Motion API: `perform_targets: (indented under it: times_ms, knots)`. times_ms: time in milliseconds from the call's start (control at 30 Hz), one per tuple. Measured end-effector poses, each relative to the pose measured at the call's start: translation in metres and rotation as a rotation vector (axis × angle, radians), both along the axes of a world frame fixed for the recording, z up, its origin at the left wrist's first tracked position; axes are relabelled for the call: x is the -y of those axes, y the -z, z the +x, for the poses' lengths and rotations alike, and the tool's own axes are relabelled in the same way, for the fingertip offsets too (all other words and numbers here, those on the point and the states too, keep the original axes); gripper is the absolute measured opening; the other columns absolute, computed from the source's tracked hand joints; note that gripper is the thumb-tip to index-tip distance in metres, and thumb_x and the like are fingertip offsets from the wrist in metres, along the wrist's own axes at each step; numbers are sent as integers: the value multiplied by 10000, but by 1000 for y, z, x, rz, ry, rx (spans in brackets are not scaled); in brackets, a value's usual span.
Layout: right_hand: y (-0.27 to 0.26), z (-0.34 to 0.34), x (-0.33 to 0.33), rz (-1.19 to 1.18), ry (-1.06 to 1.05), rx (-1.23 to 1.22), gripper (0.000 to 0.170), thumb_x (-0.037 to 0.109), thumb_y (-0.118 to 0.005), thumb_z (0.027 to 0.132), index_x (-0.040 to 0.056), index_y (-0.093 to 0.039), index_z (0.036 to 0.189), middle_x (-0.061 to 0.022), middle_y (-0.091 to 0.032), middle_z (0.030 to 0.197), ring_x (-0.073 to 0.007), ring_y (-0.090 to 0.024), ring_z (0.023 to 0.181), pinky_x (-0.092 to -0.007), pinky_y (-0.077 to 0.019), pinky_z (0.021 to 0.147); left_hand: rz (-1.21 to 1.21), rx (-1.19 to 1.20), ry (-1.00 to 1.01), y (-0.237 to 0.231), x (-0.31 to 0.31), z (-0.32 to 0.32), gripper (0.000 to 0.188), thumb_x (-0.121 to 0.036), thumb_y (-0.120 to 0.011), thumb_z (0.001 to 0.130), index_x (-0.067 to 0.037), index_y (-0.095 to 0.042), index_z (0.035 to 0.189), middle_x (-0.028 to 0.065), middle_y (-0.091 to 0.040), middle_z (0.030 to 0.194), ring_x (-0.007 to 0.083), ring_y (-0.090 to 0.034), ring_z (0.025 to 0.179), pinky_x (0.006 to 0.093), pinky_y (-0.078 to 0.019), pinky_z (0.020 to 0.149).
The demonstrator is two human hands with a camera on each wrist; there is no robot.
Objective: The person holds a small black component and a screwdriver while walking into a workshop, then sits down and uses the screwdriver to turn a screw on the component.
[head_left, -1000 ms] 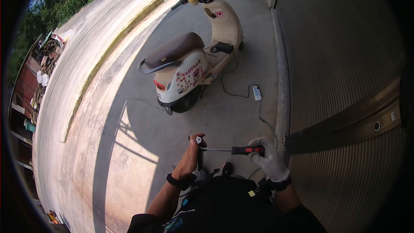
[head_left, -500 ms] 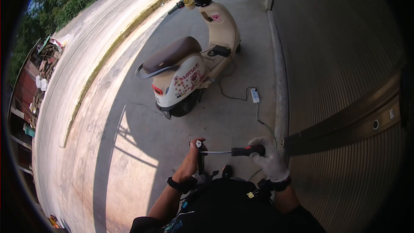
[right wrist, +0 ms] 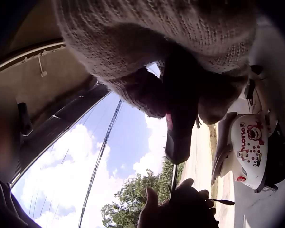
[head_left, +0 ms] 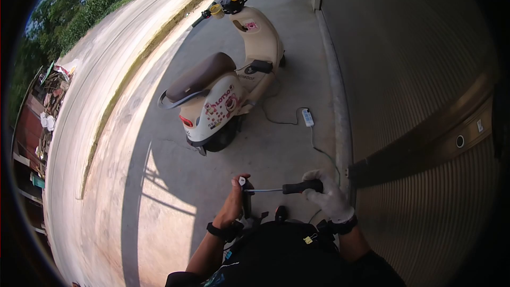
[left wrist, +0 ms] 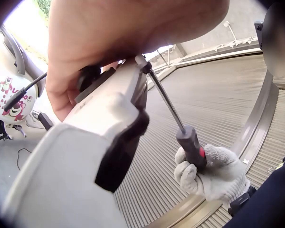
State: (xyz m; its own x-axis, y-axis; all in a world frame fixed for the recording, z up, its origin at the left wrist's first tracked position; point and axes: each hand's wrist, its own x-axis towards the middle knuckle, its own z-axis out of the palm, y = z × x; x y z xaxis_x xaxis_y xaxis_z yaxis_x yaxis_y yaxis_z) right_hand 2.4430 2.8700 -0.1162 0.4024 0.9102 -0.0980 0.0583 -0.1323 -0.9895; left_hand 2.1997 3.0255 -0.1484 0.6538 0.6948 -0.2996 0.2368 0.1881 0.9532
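Observation:
A white-gloved right hand (head_left: 333, 202) grips the black handle of a screwdriver (head_left: 302, 186); red shows on the handle (left wrist: 192, 145) in the left wrist view. The metal shaft points left, its end at a white and black part (left wrist: 102, 116) held by the bare left hand (head_left: 229, 208). Close up, the left hand (left wrist: 128, 23) has its fingers curled round the part's far side, and a black piece (left wrist: 121, 159) runs along its edge. The right wrist view shows the glove (right wrist: 142, 38) above the handle (right wrist: 179, 137), with the left hand (right wrist: 180, 211) dark below. Exact tip contact is unclear.
Ahead stands a cream scooter (head_left: 261, 37) with a brown seat (head_left: 201, 77). A cable runs from it to a white box (head_left: 307, 117) on the concrete floor. Ribbed metal shutter (head_left: 409, 218) rises at the right; a sunlit road (head_left: 114, 58) lies left.
The head view has shifted, so the scooter appears farther left and lower. Red on the screwdriver handle no longer shows in the head view. Both hands keep their holds.

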Motion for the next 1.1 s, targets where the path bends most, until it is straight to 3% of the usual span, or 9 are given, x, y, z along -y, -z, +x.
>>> perform_targets:
  times_ms: [100, 167, 367, 500, 567, 700, 900, 1000, 1100]
  knots:
    - [-1, 8, 5, 22, 11, -207, 216, 146, -617, 1012, 23, -587, 1187, -22, -605, 947, -75, -606, 825, -240, -525, 748, 0, -13, 24, -2, -1, 11, 886, -762, -123, 976, -35, -382, 1412, 113, -551, 1067, 202, -586, 954, 336, -560, 738]
    - [-6, 22, 13, -316, -21, -253, 237, 127, -642, 993, 23, -577, 1196, -26, -606, 963, -86, -604, 830, -246, -526, 764, -11, -18, 47, -6, -1, 19, 884, -761, -124, 977, -36, -385, 1412, 111, -553, 1063, 200, -583, 959, 338, -546, 769]
    - [15, 24, 25, 55, 126, -76, 220, 146, -557, 1052, 14, -559, 1228, -23, -587, 932, -64, -586, 684, -228, -521, 633, 13, -26, 102, -8, -1, 41, 868, -754, -118, 985, -46, -398, 1402, 97, -557, 1039, 191, -567, 979, 337, -462, 895]
    - [2, 24, 25, 73, 119, -59, 212, 138, -520, 1068, 12, -559, 1234, -22, -582, 923, -57, -568, 638, -227, -515, 601, -15, -36, 103, -7, 1, 46, 860, -748, -104, 989, -49, -406, 1389, 93, -555, 1037, 189, -561, 981, 325, -446, 908]
    - [-10, 28, 23, -81, 98, -281, 206, 115, -534, 1055, 16, -562, 1233, -23, -587, 933, -62, -571, 665, -236, -523, 643, -16, -44, 96, -8, 2, 47, 855, -744, -105, 991, -50, -407, 1389, 92, -554, 1035, 190, -561, 982, 324, -446, 907]
    - [-3, 36, 16, -252, 18, -305, 205, 100, -542, 1047, 20, -565, 1234, -23, -590, 943, -65, -577, 683, -239, -526, 664, -17, -71, 59, -9, 5, 39, 843, -733, -107, 999, -51, -407, 1395, 92, -556, 1043, 186, -560, 995, 322, -447, 899]
    - [11, 14, -5, 26, 81, -35, 242, 198, -515, 1066, 24, -609, 1206, 1, -593, 813, -67, -554, 592, -220, -484, 574, -86, -48, -16, -1, 0, 18, 818, -719, -127, 1008, -64, -414, 1404, 75, -562, 1051, 164, -564, 948, 315, -451, 857]
    - [3, 6, -18, 41, 93, -75, 214, 170, -535, 1045, 32, -611, 1190, 0, -595, 853, -70, -580, 659, -222, -508, 630, -77, 2, -17, 1, -9, 11, 806, -711, -133, 1011, -67, -415, 1405, 70, -562, 1031, 163, -570, 936, 315, -453, 850]
    - [-10, 3, -27, -267, 4, -291, 223, 75, -574, 981, 30, -586, 1199, -19, -592, 946, -88, -609, 786, -230, -527, 714, -101, -15, 4, 2, -25, -2, 813, -713, -127, 1008, -65, -418, 1402, 73, -566, 1031, 166, -578, 967, 316, -454, 860]
